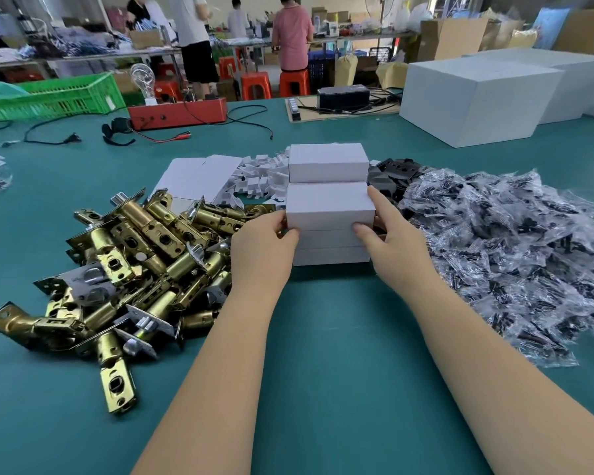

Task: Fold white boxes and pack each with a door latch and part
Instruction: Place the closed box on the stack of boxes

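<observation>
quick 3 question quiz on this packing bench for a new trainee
1. True or false: both hands hold the same white box.
2. Which pile lies beside the left hand? A) brass door latches B) bagged parts C) green crate
3. Fill in: the held box sits on top of a ____ of closed white boxes.

Key
1. True: left hand and right hand grip its two ends.
2. A; the bagged parts lie on the right-hand side.
3. stack

Teal table (pixel 323 337); brass latches (pixel 134 269) left, bagged parts (pixel 511 252) right, stacked white boxes (pixel 330 207) between
</observation>
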`<action>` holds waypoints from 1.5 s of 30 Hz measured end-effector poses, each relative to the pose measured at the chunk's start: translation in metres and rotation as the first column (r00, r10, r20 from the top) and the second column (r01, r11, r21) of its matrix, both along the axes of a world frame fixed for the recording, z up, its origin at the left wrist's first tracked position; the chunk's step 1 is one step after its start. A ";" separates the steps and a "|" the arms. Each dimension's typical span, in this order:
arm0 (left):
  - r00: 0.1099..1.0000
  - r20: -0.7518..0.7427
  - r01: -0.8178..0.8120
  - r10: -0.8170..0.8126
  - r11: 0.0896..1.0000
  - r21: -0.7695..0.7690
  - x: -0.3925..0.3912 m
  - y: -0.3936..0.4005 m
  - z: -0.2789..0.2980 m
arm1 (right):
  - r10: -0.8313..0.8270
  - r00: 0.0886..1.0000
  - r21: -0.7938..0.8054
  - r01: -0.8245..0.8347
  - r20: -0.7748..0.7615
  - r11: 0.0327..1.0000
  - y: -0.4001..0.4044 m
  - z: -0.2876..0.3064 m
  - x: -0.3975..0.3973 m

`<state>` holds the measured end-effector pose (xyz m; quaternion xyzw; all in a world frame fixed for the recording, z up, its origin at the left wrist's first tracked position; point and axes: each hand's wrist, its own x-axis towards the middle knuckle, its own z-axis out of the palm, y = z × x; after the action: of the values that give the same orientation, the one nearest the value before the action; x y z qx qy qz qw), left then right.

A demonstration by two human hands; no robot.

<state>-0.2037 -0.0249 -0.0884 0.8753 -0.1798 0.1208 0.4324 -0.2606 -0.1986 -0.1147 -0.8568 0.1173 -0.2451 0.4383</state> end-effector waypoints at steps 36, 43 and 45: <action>0.980 0.092 -0.199 0.178 0.918 0.343 0.071 0.002 0.031 | -0.033 0.995 0.080 0.040 -0.094 0.996 0.001 0.000 0.000; 0.968 0.061 -0.192 0.244 0.563 0.804 0.131 0.005 0.033 | -0.008 0.999 0.117 0.012 -0.038 0.993 0.006 -0.001 -0.001; 0.951 -0.015 -0.154 0.310 0.514 0.844 0.138 0.004 0.031 | -0.001 1.000 0.107 0.004 -0.031 0.994 0.006 0.000 -0.001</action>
<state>-0.0662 -0.0206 -0.0571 0.9973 -0.0605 0.0056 -0.0421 -0.2614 -0.1927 -0.1152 -0.8356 0.1380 -0.2257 0.4814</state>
